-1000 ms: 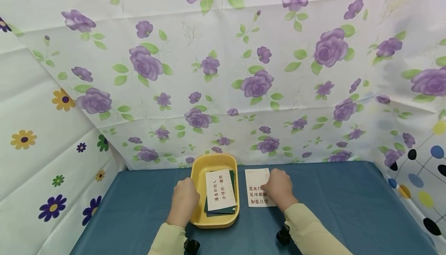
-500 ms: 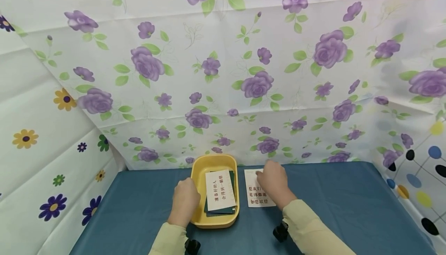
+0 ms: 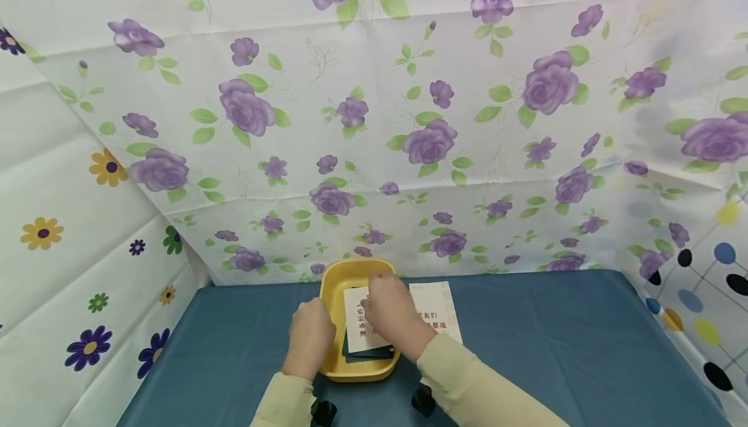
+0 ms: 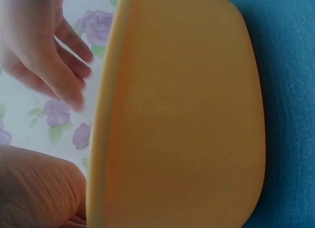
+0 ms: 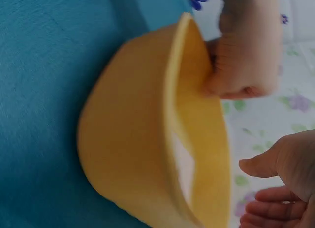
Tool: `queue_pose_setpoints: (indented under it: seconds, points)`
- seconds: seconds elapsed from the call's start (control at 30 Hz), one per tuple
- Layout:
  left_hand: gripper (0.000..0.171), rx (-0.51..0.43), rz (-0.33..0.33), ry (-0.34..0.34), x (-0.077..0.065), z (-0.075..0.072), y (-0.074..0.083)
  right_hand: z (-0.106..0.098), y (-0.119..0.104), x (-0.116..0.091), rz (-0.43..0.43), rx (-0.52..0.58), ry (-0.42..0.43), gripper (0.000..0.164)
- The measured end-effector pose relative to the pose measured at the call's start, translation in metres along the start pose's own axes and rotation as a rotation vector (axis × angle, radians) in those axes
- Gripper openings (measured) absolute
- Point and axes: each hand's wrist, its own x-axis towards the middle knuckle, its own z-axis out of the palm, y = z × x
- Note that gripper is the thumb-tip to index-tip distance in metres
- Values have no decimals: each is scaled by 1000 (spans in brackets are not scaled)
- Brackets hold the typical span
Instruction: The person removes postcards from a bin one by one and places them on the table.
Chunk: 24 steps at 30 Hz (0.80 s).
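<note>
My left hand grips the left rim of a yellow plastic basin, its fingers curled over the edge in the right wrist view. Above the basin is my right hand, holding nothing. Its fingers look straight and relaxed, spread from the thumb, in the right wrist view. Inside the basin a white card with printed Chinese characters lies on dark green cards; my right hand covers part of it. Another white card with characters lies on the table right of the basin, partly hidden by my right hand.
A dark blue cloth covers the table. Behind it hangs a white sheet with purple flowers, close to the basin's far end. Patterned sheets also hang at the left and right sides.
My right hand has moved left from over the card on the table to above the basin. The left hand stays on the rim, and the cards look unmoved.
</note>
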Motion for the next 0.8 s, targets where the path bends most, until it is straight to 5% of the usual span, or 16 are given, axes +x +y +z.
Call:
queue_pose_setpoints:
  seconds: [0.2, 0.57, 0.8]
  points:
    - [6, 8, 19, -1, -1, 0, 1, 24, -4, 2, -76, -102, -120, 25]
    - [7, 26, 42, 20, -2, -3, 0, 43, -9, 4, 40, -86, -123, 36]
    - [10, 15, 48, 11, -2, -1, -2, 54, -12, 5, 24, -168, -178, 43]
